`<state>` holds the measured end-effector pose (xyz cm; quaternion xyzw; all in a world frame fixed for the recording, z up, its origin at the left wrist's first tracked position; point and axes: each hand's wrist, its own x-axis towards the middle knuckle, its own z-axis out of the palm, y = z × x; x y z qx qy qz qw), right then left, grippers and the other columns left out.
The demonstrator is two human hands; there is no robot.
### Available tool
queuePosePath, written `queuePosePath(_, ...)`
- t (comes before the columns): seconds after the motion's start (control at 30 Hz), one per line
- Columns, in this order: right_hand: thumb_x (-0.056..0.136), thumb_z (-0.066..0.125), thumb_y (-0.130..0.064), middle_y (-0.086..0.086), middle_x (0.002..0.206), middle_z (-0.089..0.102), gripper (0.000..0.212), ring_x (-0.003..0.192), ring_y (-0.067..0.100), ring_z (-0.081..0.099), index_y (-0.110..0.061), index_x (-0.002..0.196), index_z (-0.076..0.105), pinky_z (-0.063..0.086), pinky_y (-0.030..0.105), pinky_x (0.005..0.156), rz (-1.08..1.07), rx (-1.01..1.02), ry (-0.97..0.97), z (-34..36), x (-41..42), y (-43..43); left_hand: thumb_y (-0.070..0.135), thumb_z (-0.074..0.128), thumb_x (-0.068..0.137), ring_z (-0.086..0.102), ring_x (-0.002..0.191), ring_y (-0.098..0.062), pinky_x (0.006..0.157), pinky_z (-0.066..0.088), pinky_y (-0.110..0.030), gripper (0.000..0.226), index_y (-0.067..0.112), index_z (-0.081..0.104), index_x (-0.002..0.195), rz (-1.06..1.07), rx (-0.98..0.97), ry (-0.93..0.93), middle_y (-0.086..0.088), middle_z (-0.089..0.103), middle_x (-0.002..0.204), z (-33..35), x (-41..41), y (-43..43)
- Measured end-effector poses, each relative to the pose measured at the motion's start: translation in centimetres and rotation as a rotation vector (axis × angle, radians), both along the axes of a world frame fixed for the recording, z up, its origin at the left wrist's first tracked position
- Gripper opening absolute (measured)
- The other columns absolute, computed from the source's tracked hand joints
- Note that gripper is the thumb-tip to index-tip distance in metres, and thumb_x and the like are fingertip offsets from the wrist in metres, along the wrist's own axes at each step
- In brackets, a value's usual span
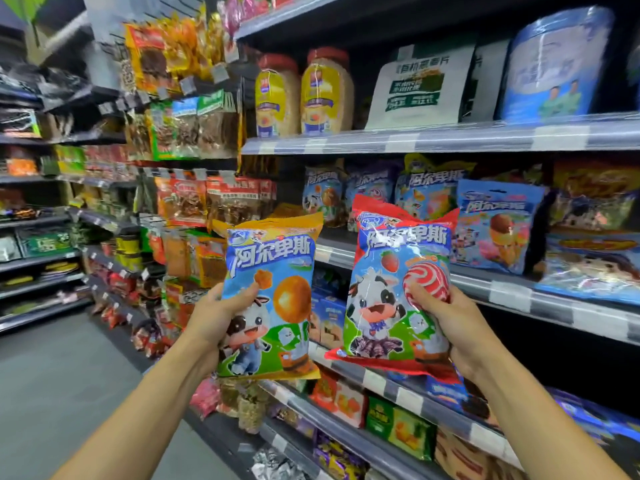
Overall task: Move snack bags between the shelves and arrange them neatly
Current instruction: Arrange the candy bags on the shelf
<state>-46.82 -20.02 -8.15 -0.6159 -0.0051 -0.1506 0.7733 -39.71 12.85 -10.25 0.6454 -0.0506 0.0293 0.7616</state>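
My left hand grips an orange-edged candy bag with a cartoon cow and a round caramel sweet, held upright in front of the shelves. My right hand grips a red-edged candy bag with a cow and a red swirl lollipop, tilted slightly. Both bags hang in the air before the middle shelf. On that shelf stand more bags of the same brand, several blue ones in a row at the back and right.
The upper shelf carries two yellow jars, a white pouch and a blue tin. Lower shelves hold small boxes and packets. Hanging snack packs fill the left section. The grey aisle floor lies at lower left.
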Motion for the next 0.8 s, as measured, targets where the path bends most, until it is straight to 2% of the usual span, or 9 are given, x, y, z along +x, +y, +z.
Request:
queuePosePath(0.27,0.067,0.078,-0.032,0.013,0.096,0.076,0.051,0.085,0.031,0.074,-0.007,0.111,0.066,0.058,0.048,0.081,0.009,0.019,0.026,0.6,10.3,2.8,0.055,0.070,0.074,0.066,0.104,-0.026,0.091,0.051,-0.047,0.038,0.028,0.069,0.102,0.037,0.137,0.009,-0.002,0.071,0.111,3.1,9.1,1.3)
queuePosePath(0.3,0.070,0.076,-0.028,0.012,0.092,0.076,0.046,0.079,0.029,0.074,-0.006,0.109,0.065,0.060,0.043,0.072,-0.001,0.031,0.022,0.7,11.5,3.0,0.054,0.068,0.078,0.068,0.094,-0.026,0.082,0.052,-0.041,0.037,0.026,0.068,0.102,0.044,0.153,0.001,0.018,0.059,0.088,3.6,10.4,1.5)
queuePosePath(0.33,0.073,0.074,-0.024,0.012,0.089,0.077,0.041,0.074,0.027,0.075,-0.005,0.108,0.064,0.060,0.037,0.062,-0.009,0.042,0.017,0.7,12.6,3.3,0.054,0.067,0.080,0.063,0.098,-0.026,0.074,0.051,-0.036,0.036,0.023,0.068,0.100,0.042,0.159,-0.001,0.000,0.038,0.109,3.9,11.6,1.7)
queuePosePath(0.37,0.075,0.073,-0.022,0.013,0.088,0.077,0.038,0.072,0.026,0.074,-0.004,0.108,0.064,0.059,0.034,0.058,-0.015,0.044,0.021,0.8,13.6,3.5,0.056,0.068,0.078,0.062,0.055,-0.020,0.070,0.048,-0.034,0.039,0.020,0.068,0.094,0.038,0.163,0.021,-0.002,0.063,0.058,4.1,12.8,1.9)
queuePosePath(0.4,0.075,0.073,-0.023,0.013,0.090,0.076,0.039,0.073,0.027,0.074,-0.004,0.108,0.065,0.059,0.034,0.058,-0.021,0.042,0.025,0.9,14.8,3.6,0.058,0.070,0.075,0.038,0.045,-0.008,0.069,0.044,-0.035,0.042,0.018,0.066,0.085,0.038,0.171,0.053,0.013,0.038,0.051,4.3,14.2,2.0)
queuePosePath(0.43,0.073,0.074,-0.025,0.014,0.092,0.076,0.041,0.075,0.028,0.074,-0.005,0.108,0.065,0.060,0.036,0.062,-0.026,0.033,0.027,1.1,15.5,3.6,0.059,0.072,0.072,0.038,0.042,-0.012,0.068,0.042,-0.039,0.043,0.018,0.064,0.078,0.052,0.165,0.071,0.008,0.038,0.047,4.6,15.2,2.1)
queuePosePath(0.57,0.070,0.075,-0.031,0.015,0.096,0.076,0.048,0.083,0.032,0.074,-0.003,0.108,0.067,0.059,0.042,0.075,-0.049,-0.007,0.064,2.0,18.0,3.5,0.056,0.068,0.078,0.054,0.063,-0.021,0.060,0.039,-0.033,0.042,0.015,0.064,0.084,0.034,0.178,0.041,0.002,0.059,0.064,5.3,19.5,1.8)
queuePosePath(0.67,0.068,0.076,-0.033,0.018,0.093,0.075,0.051,0.082,0.033,0.074,0.001,0.105,0.068,0.059,0.043,0.075,-0.076,-0.046,0.093,3.1,19.6,3.1,0.052,0.069,0.080,0.069,0.084,-0.025,0.080,0.053,-0.040,0.033,0.020,0.073,0.091,-0.037,0.171,0.014,0.001,0.077,0.086,6.0,23.1,1.2)
queuePosePath(0.8,0.079,0.074,-0.034,0.019,0.092,0.075,0.045,0.083,0.035,0.073,0.003,0.104,0.069,0.061,0.044,0.074,-0.142,-0.083,0.123,4.6,21.8,2.7,0.056,0.076,0.065,0.069,0.099,-0.035,0.098,0.050,-0.052,0.058,0.013,0.074,0.103,-0.188,0.155,0.034,-0.012,0.076,0.099,7.0,28.3,0.1)
